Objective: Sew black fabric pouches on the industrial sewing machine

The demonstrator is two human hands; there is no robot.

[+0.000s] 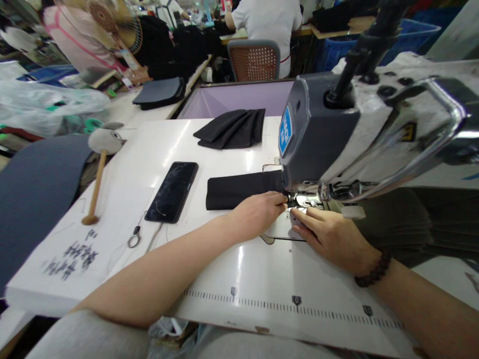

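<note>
My left hand point(258, 212) reaches under the head of the sewing machine point(322, 129), its fingertips pinched together at the presser foot point(299, 201). A black fabric strip point(239, 189) lies on the white table just behind that hand and runs under the machine head. My right hand point(329, 234) rests on the metal needle plate point(282, 230), fingers curled toward the foot, a dark bead bracelet point(374, 269) on its wrist. What the fingertips hold, if anything, is too small to make out.
A black phone point(172, 191) with a cord lies left of the strip, beside a wooden-handled mallet point(96, 172). Folded black fabric point(232, 128) sits at the back. A ruler scale point(295, 301) marks the table's front edge. A seated person point(269, 20) works behind.
</note>
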